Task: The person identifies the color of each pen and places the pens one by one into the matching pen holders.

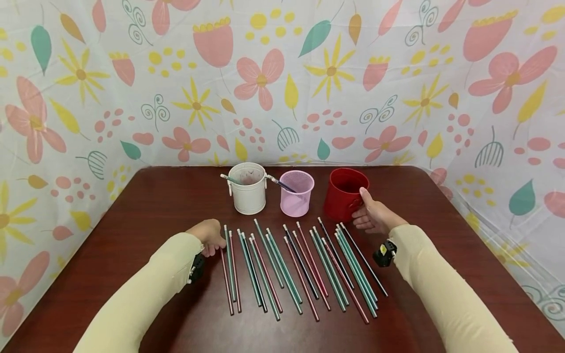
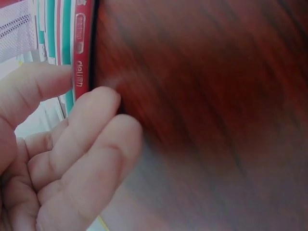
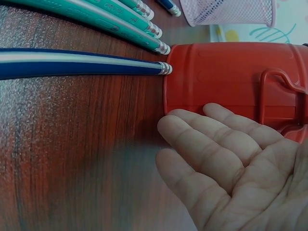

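My left hand [image 1: 207,236] is at the eraser end of the leftmost red pencil [image 1: 227,280]. In the left wrist view its thumb and curled fingers pinch that red pencil [image 2: 82,45], hiding the tip. My right hand [image 1: 375,214] is beside the red bucket [image 1: 339,203], thumb up by the rim. In the right wrist view the fingers lie nearly straight against the side of the red bucket [image 3: 216,72], palm facing the camera. A row of green, red and dark blue pencils [image 1: 304,267] lies between the hands.
Behind the row stand a white bucket [image 1: 249,198] with a green pencil [image 1: 231,179] leaning in it and a pink mesh cup [image 1: 295,203] with a dark blue pencil [image 1: 282,184]. A floral cloth [image 1: 282,83] hangs behind the dark wooden table [image 1: 185,186].
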`<state>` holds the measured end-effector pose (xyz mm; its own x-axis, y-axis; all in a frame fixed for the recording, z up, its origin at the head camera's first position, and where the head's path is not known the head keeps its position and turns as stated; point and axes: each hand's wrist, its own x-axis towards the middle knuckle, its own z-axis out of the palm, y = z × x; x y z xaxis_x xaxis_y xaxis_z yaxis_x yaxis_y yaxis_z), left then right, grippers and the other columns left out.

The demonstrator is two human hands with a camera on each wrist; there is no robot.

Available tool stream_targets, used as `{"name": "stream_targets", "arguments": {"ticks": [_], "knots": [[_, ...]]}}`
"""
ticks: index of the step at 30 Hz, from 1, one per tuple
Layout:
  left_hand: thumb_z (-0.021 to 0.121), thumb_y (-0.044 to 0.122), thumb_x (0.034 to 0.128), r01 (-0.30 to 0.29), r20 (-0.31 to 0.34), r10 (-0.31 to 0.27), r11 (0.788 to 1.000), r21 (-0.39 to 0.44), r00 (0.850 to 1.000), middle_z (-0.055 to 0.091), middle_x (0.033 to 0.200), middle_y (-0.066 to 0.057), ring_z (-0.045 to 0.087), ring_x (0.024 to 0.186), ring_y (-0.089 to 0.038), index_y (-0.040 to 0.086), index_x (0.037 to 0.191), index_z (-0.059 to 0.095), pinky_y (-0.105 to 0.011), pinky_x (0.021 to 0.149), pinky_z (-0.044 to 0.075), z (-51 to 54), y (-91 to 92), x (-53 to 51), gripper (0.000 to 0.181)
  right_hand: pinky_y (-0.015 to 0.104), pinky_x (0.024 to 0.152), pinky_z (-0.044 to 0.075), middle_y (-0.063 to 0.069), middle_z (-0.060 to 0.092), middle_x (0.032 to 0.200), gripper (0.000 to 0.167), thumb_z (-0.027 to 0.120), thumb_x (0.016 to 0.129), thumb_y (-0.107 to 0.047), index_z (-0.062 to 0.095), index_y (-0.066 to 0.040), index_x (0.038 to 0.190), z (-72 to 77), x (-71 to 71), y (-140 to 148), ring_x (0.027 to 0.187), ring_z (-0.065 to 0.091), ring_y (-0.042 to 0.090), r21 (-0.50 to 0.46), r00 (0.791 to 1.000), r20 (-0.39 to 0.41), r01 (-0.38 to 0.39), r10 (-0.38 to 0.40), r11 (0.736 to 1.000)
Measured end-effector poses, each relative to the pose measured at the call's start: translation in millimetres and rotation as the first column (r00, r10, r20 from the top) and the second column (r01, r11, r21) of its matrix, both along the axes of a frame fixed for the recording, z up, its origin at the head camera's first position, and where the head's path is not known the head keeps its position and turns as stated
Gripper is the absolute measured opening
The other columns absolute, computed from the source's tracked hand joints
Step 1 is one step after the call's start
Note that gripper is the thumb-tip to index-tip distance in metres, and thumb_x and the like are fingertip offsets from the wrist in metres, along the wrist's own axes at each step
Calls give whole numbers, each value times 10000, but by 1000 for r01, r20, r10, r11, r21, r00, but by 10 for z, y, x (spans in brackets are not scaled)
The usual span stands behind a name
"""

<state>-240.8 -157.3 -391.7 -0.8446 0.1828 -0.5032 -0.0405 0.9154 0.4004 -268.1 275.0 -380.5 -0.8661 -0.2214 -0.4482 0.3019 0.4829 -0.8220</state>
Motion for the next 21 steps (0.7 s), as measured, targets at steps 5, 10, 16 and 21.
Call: {"name": "stream_targets", "arguments": {"ticks": [5, 10, 16, 21], "knots": [[619, 42, 839, -15, -6, 15, 999, 33, 1000, 636, 582, -104, 594, 464, -147, -26, 713, 637, -268, 484, 525, 24, 17, -11, 144, 574, 1057, 298, 369, 371, 1374, 1050, 49, 914, -706, 294, 209, 1368, -16, -42, 39, 1264, 421, 465, -52, 999, 40, -4, 6, 999], [616, 50, 832, 8, -74, -1, 996, 93, 997, 633, 563, -93, 615, 476, -153, -15, 654, 612, -281, 496, 541, 106, 40, -40, 190, 527, 1092, 277, 350, 298, 1436, 1103, 81, 871, -765, 236, 188, 1402, -46, -83, 98, 1311, 375, 438, -143, 990, 143, 27, -7, 989], [602, 51, 836, 56, -129, -30, 978, 201, 991, 652, 604, -99, 660, 554, -202, -41, 694, 641, -309, 548, 562, 429, 116, -72, 173, 507, 1093, 286, 337, 311, 1438, 1087, 106, 875, -759, 243, 181, 1404, -46, -102, 97, 1300, 403, 415, -157, 984, 178, 41, -12, 987], [595, 10, 806, 144, -186, -85, 933, 330, 979, 667, 629, -104, 663, 589, -176, 34, 635, 578, -314, 585, 569, 720, 283, -105, 174, 510, 1090, 290, 344, 321, 1427, 1085, 83, 881, -749, 237, 191, 1400, -14, -89, 87, 1283, 427, 412, -153, 984, 177, 32, -5, 988]]}}
